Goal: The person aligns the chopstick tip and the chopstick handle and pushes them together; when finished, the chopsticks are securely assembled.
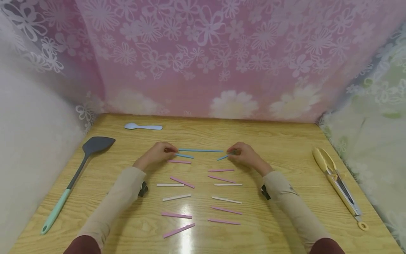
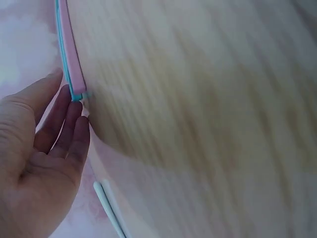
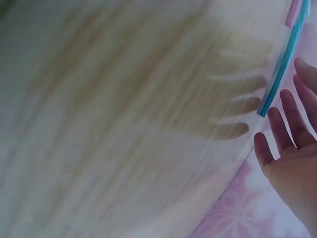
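Note:
Thin plastic strips that look like bag sealing clips lie on the table. A longer blue strip point(image 1: 201, 150) lies across the far middle, between the two hands. My left hand point(image 1: 161, 151) is at the outer end of a short blue strip point(image 1: 185, 156); in the left wrist view its fingertips point(image 2: 74, 109) are at that end, fairly straight. A pink strip point(image 1: 179, 162) lies just nearer. My right hand point(image 1: 244, 155) is beside another short blue strip point(image 1: 222, 157). The right wrist view shows its fingers spread, apart from a blue strip point(image 3: 282, 64).
Several pink strips point(image 1: 176, 215) and white strips point(image 1: 228, 185) lie in two columns between the forearms. A turner point(image 1: 98, 144) and a pale blue spoon point(image 1: 144, 127) lie on the left. Yellow-tipped tongs point(image 1: 337, 183) are on the right. A floral cloth point(image 1: 203, 70) hangs behind the table.

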Available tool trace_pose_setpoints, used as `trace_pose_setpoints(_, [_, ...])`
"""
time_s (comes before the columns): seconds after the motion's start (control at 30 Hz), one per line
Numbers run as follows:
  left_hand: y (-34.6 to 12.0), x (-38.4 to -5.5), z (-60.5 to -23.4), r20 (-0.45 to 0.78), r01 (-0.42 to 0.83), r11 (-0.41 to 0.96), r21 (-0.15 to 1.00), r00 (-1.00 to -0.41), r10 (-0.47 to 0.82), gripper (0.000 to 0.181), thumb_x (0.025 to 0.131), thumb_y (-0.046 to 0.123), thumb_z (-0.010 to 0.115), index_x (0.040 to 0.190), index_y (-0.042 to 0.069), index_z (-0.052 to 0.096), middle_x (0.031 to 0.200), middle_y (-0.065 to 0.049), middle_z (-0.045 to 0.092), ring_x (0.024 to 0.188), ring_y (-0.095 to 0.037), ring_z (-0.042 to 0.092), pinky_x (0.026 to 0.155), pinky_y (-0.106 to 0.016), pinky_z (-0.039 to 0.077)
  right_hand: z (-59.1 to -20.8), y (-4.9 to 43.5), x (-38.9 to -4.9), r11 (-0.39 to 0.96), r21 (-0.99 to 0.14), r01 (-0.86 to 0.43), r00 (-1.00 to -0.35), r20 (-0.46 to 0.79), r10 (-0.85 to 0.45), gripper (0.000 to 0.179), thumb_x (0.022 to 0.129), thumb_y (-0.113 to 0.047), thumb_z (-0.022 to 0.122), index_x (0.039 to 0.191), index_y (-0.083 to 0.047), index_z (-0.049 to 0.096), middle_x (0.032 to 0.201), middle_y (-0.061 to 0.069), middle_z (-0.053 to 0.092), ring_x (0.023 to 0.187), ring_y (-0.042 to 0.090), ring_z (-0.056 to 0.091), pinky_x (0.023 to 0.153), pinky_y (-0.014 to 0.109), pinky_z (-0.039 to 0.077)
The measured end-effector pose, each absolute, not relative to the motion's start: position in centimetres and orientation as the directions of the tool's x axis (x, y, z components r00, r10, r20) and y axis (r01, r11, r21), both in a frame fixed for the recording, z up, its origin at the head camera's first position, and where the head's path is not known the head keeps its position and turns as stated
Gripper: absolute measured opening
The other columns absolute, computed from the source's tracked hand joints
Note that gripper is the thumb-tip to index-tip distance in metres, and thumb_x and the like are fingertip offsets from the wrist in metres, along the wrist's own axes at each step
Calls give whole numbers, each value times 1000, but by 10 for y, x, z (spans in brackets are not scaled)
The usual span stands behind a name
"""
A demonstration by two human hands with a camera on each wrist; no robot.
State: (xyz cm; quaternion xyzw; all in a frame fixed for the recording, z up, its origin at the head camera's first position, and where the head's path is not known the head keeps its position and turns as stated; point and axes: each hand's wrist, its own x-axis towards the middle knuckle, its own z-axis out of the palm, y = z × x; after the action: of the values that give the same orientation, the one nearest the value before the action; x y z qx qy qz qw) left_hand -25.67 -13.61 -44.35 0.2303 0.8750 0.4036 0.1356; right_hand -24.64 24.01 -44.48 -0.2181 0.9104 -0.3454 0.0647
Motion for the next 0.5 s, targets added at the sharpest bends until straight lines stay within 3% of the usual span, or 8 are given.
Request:
trace_pose_setpoints(0.2, [-131, -257, -448, -69, 289, 569, 770, -848, 525, 24, 91, 12, 64, 112, 1, 68, 112, -13, 64, 105, -27, 57, 92, -41, 47, -446, 234, -246, 684, -610, -400, -876, 35, -481, 20, 85, -9, 72, 102, 1, 70, 97, 12, 66, 91, 27, 58, 80, 40, 50])
trace_pose_setpoints(0.5, [-128, -261, -450, -95, 287, 589, 756, -842, 531, 20, 92, 9, 62, 110, 2, 69, 106, -11, 62, 97, -22, 55, 85, -36, 48, -441, 230, -246, 711, -597, -371, -884, -6, -467, 15, 88, -8, 68, 100, 1, 72, 94, 11, 65, 89, 26, 59, 80, 40, 50])
